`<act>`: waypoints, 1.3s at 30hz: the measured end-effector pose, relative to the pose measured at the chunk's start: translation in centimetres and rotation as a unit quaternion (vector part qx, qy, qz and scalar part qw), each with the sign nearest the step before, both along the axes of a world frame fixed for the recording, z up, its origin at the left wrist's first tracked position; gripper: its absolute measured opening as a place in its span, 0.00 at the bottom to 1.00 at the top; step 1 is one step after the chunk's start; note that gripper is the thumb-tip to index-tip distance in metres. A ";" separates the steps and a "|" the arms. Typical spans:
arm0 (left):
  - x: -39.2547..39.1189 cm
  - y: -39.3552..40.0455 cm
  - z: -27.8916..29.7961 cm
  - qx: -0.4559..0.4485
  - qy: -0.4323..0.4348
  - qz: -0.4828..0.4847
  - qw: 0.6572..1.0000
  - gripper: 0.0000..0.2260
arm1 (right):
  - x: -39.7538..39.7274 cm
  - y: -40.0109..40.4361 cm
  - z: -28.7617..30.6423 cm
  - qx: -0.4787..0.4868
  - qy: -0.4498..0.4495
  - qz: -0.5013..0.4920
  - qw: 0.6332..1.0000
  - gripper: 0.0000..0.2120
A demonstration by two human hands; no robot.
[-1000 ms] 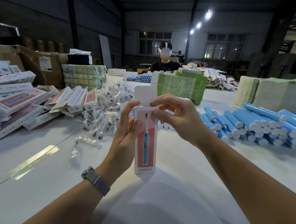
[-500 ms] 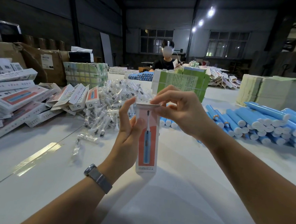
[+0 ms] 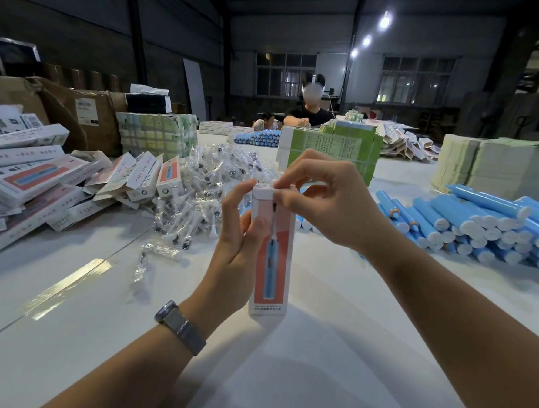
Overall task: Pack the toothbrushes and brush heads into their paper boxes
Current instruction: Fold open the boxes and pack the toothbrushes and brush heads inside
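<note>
So, box: paper box (image 3: 270, 254) stands upright on the table (image 3: 315, 364), long axis vertical, centre near.
left hand (image 3: 238, 249): curled round its left side.
right hand (image 3: 322, 197): nearer the top, fingertips pinching the flap down.
room: open table near; blue toothbrushes (image 3: 481, 223) right, brush heads (image 3: 199, 193) left.

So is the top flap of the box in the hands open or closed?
Closed, nearly: the flap lies folded flat on the box top, with the right hand pinching its front edge.
</note>
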State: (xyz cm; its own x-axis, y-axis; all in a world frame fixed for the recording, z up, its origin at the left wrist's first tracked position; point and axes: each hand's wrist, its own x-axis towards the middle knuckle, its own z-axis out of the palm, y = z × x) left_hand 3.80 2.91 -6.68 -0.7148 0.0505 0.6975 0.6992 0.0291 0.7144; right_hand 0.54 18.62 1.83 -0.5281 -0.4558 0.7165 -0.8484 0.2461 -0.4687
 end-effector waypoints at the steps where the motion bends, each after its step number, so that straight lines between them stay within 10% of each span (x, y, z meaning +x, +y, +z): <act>1: 0.1 0.0 0.0 -0.002 -0.002 0.003 1.000 0.18 | 0.0 -0.1 0.0 -0.008 0.004 -0.004 1.000 0.01; 13: 0.4 0.1 0.0 -0.018 0.005 0.024 1.000 0.21 | 0.5 0.0 0.6 0.032 0.081 -0.016 0.996 0.02; 39: 1.2 -0.1 0.9 -0.015 -0.026 -0.022 0.999 0.21 | 0.7 1.7 2.9 0.089 -0.058 0.062 0.992 0.03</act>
